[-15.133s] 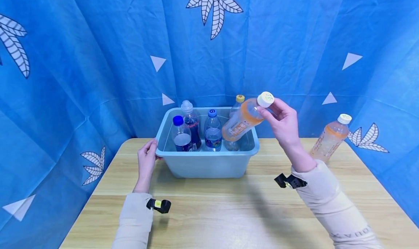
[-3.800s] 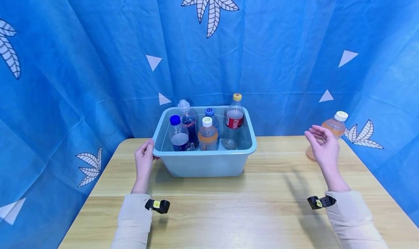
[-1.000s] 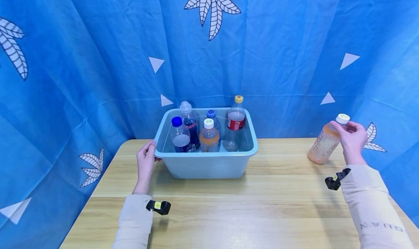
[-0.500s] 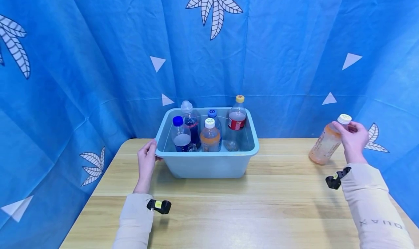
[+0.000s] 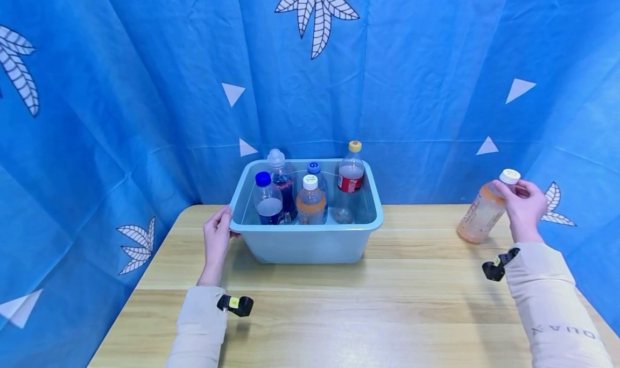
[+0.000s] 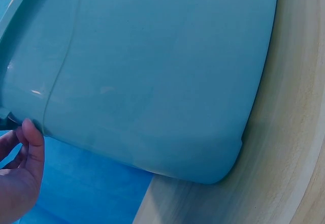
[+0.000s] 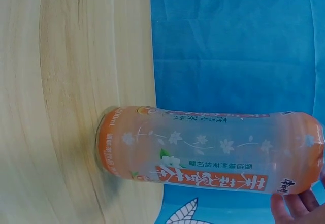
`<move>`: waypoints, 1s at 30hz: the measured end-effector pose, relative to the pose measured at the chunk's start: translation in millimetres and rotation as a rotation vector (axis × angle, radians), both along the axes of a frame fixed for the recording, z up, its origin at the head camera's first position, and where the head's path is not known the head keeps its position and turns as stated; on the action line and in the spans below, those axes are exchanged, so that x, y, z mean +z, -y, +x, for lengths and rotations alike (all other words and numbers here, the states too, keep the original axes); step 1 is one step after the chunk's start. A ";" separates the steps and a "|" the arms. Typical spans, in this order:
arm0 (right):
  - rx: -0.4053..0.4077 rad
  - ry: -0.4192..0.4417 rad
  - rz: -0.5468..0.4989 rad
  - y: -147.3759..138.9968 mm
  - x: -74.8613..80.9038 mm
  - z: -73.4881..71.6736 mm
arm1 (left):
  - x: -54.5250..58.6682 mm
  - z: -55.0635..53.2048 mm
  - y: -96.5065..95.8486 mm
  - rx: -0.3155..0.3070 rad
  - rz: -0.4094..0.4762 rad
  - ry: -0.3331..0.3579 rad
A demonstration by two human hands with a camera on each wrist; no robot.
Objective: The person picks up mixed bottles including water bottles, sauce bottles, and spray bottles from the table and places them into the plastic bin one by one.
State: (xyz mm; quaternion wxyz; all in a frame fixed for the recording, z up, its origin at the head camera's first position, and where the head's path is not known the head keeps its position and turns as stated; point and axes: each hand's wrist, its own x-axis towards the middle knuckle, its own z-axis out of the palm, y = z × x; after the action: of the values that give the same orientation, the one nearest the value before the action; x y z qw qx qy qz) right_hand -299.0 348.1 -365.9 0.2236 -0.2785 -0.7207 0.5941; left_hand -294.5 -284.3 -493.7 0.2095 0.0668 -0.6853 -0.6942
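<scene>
My left hand (image 5: 216,238) grips the rim at the left end of a light blue plastic bin (image 5: 310,247); in the left wrist view, the thumb (image 6: 33,145) lies against the bin's rim. Far to the right, my right hand (image 5: 526,205) holds a clear bottle with an orange label (image 5: 481,216) just under its white cap. That bottle stands on the table, and the right wrist view shows its printed label (image 7: 218,148) with the fingers near its shoulder. Inside the bin, a matching orange-labelled bottle (image 5: 311,206) stands near the front wall.
Also in the bin are a dark-blue-capped bottle (image 5: 268,204), a clear-topped bottle (image 5: 283,182), a light-blue-capped bottle (image 5: 314,168) and a yellow-capped bottle with a red label (image 5: 350,179). A blue curtain (image 5: 411,88) hangs behind the wooden table (image 5: 339,314).
Earlier, my right hand held one orange-labelled bottle over the bin; it now stands inside. The right hand then moved right and took hold of the second one. The left hand stays put.
</scene>
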 end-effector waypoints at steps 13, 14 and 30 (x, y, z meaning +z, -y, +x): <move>0.001 -0.008 0.036 -2.3 -0.2 1.8 | -31.5 -21.9 14.5 0.021 -0.028 -0.008; 0.004 -0.006 0.042 -1.6 0.5 2.4 | -31.5 -21.9 14.5 0.023 -0.030 -0.011; 0.098 -0.022 0.095 17.1 15.7 12.7 | -6.7 -4.7 0.1 0.020 -0.014 -0.066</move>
State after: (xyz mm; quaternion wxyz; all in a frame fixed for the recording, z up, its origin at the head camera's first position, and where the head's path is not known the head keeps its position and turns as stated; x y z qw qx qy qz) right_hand -286.2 331.1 -350.2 0.2152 -0.2254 -0.7584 0.5725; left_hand -299.2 -284.3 -500.4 0.2392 0.0493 -0.6822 -0.6892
